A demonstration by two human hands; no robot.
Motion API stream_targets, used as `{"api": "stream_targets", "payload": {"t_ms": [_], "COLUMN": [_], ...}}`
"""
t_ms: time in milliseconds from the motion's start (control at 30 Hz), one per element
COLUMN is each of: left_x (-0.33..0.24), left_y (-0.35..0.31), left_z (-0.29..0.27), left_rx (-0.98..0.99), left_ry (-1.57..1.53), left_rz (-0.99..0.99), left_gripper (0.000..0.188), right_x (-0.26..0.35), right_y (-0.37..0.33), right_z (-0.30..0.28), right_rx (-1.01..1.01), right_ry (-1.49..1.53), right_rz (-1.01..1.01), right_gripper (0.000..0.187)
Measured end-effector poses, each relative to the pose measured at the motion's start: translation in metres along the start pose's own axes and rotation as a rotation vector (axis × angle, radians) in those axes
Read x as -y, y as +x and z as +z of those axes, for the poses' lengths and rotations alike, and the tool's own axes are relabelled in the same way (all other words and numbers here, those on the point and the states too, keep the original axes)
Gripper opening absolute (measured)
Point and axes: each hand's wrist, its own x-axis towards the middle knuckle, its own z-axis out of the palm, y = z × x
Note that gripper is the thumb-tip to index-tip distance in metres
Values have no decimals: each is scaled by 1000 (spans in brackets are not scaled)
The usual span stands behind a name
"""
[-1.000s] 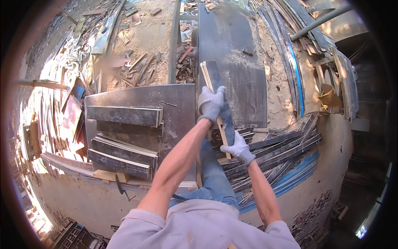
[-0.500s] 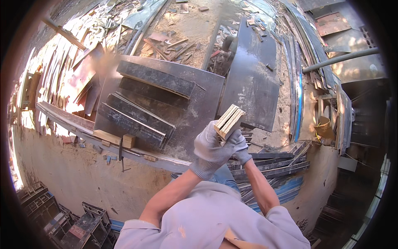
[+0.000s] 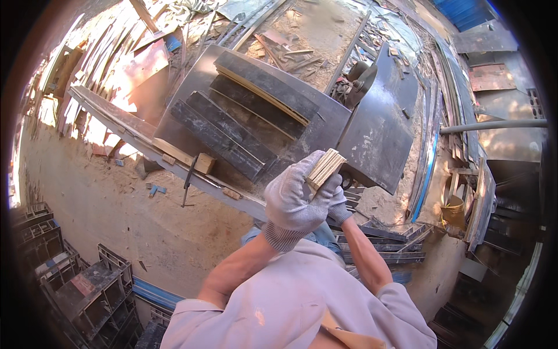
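Both my hands wear grey knit gloves. My left hand (image 3: 293, 198) is closed around a bundle of thin wooden strips (image 3: 324, 167), seen end-on, held up in front of my chest. My right hand (image 3: 339, 203) sits just behind and below it, mostly hidden, gripping the same bundle from the right. Beyond the hands stands a dark metal saw table (image 3: 192, 93) carrying three dark plywood boards (image 3: 232, 125) laid side by side. A round saw blade and motor (image 3: 357, 75) stick up at the table's far right.
A second dark metal plate (image 3: 381, 128) lies to the right of the blade. Stacked dark boards (image 3: 383, 241) lie by my right leg. Black plastic crates (image 3: 87, 291) stand at lower left. Offcuts litter the sandy ground (image 3: 116, 203). A bucket (image 3: 452, 209) sits at right.
My head has turned left and my hands have lifted the strip bundle from the pile up toward my chest, so its end now faces the camera.
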Motion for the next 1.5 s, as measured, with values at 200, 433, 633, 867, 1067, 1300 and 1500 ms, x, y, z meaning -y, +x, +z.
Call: {"api": "stream_targets", "payload": {"t_ms": [200,433,633,867,1067,1300,1500], "left_x": [49,189,238,260,264,252,257], "left_y": [44,6,-19,-29,-31,-23,-23], "left_z": [-44,-109,-113,-113,-124,-116,-115], "left_rx": [-226,-358,-297,-364,-337,-314,-281], "left_ry": [10,589,568,121,210,314,330], "left_rz": [-470,-732,-831,-811,-861,-848,-821], "left_gripper": [73,94,95,89,92,91,92], "right_x": [33,123,122,94,53,17,-10], "right_y": [-3,90,153,184,167,186,178], "right_z": [-6,73,130,160,115,99,98], "right_rx": [26,227,342,291,-212,-684,-540], "right_ry": [-463,-816,-921,-706,-340,-13,-20], "right_rz": [-92,76,-122,-90,215,518,350], "right_gripper": [64,76,84,53,53,62,65]}}
